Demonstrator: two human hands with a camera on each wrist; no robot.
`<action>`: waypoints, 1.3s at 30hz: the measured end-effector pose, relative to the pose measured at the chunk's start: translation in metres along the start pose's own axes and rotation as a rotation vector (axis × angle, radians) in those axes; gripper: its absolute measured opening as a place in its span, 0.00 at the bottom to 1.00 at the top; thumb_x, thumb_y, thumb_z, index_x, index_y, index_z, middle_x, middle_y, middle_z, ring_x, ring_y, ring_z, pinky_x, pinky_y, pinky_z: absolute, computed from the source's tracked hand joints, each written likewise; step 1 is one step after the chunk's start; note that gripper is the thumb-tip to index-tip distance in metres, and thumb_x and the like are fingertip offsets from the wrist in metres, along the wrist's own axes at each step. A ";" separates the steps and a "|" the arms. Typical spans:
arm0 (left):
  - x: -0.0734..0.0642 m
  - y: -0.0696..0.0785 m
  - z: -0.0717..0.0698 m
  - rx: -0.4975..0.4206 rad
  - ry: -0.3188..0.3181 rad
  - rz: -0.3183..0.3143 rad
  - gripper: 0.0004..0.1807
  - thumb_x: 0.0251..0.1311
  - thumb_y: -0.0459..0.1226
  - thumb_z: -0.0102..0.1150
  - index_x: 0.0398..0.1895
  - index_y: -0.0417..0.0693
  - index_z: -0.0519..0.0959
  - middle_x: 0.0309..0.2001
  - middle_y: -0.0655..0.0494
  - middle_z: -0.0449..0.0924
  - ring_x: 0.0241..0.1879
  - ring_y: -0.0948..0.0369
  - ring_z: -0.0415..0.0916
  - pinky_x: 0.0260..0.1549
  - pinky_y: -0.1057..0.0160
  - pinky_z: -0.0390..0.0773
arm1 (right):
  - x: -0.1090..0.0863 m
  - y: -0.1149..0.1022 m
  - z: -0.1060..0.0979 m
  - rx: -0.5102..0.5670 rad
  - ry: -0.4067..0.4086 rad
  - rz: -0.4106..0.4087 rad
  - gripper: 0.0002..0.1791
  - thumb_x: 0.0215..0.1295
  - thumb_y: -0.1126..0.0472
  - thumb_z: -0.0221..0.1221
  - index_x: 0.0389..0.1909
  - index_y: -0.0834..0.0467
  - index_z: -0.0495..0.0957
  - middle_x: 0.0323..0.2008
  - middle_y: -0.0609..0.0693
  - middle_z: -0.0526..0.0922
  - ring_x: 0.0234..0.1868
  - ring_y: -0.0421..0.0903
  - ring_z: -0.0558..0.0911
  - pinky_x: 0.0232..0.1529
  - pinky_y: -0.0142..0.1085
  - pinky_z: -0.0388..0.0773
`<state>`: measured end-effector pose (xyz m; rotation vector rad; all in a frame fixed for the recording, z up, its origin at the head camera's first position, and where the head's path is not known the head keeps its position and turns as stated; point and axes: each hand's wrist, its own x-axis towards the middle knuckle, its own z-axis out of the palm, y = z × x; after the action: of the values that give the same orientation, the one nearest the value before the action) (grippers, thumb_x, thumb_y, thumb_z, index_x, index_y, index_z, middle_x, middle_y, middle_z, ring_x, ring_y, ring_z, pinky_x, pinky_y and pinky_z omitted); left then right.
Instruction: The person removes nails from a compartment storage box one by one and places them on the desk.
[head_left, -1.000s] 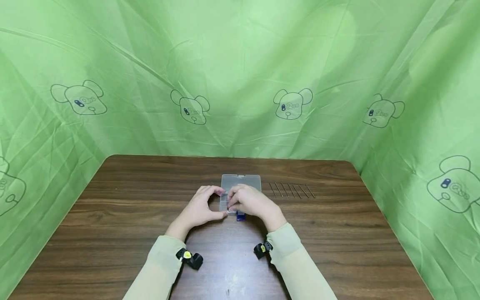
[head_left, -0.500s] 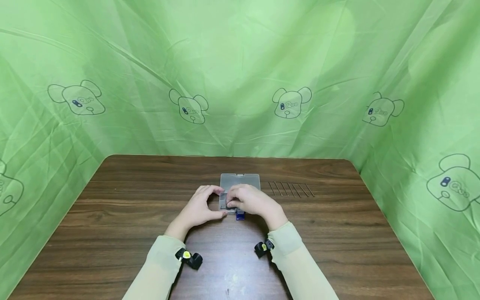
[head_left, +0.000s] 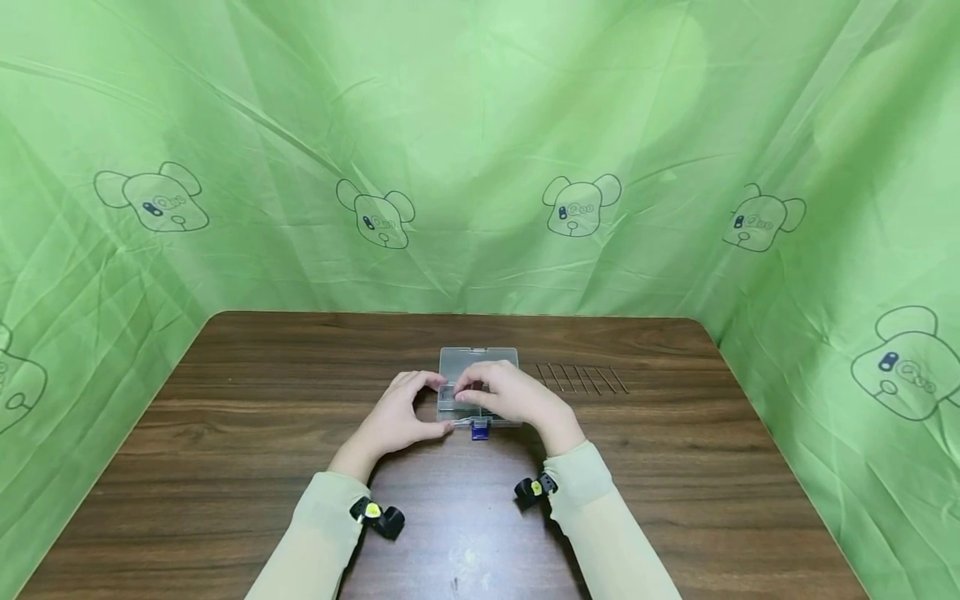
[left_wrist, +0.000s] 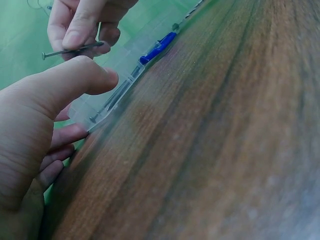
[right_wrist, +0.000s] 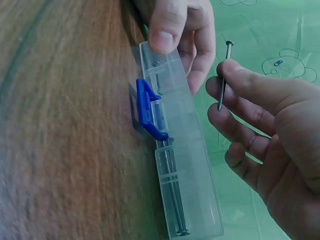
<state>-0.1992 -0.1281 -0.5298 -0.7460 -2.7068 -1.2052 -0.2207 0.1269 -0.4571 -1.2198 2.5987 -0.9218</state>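
Note:
A small clear plastic box (right_wrist: 192,170) lies on the table with its lid (head_left: 459,360) folded back and a blue latch (right_wrist: 145,112) at the front. My left hand (head_left: 401,417) holds the box's left end, thumb at the front edge and fingers at the back. Above the box, my right hand (head_left: 513,396) pinches a nail (right_wrist: 228,54) between thumb and fingertips. In the right wrist view the nail stands nearly upright, head up. More nails (right_wrist: 176,200) lie inside the box, seen through its front wall. The right hand covers part of the box in the head view.
Several nails (head_left: 583,380) lie in a slanted row on the brown wooden table (head_left: 240,400), right of the box. A green curtain (head_left: 480,267) with printed bear heads surrounds the table's back and sides. A black wrist camera (head_left: 378,517) sits on the left sleeve.
My right hand has risen out of the box's left part and shifted slightly back with the nail, exposing more of the box's front. The left hand keeps its place on the box.

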 end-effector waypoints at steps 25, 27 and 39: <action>0.001 0.000 0.005 0.026 -0.010 -0.012 0.39 0.49 0.51 0.87 0.65 0.54 0.81 0.58 0.61 0.83 0.67 0.53 0.72 0.69 0.47 0.72 | -0.032 0.023 -0.031 0.114 0.187 0.123 0.10 0.78 0.61 0.66 0.54 0.58 0.87 0.43 0.43 0.89 0.44 0.41 0.84 0.45 0.38 0.83; 0.001 0.001 0.004 0.028 -0.004 -0.008 0.39 0.49 0.51 0.87 0.65 0.54 0.81 0.58 0.61 0.83 0.66 0.53 0.72 0.69 0.46 0.72 | -0.041 0.026 -0.037 0.128 0.221 0.141 0.10 0.77 0.62 0.67 0.54 0.58 0.88 0.41 0.43 0.89 0.42 0.42 0.85 0.44 0.38 0.83; 0.000 0.002 0.002 0.026 -0.003 -0.014 0.39 0.50 0.50 0.86 0.66 0.54 0.81 0.59 0.61 0.84 0.67 0.51 0.72 0.69 0.44 0.72 | -0.101 0.052 -0.070 0.200 0.399 0.298 0.09 0.73 0.60 0.72 0.51 0.55 0.89 0.39 0.45 0.90 0.40 0.47 0.85 0.44 0.39 0.82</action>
<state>-0.1982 -0.1255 -0.5304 -0.7275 -2.7294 -1.1700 -0.2124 0.2594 -0.4442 -0.6252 2.7790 -1.4342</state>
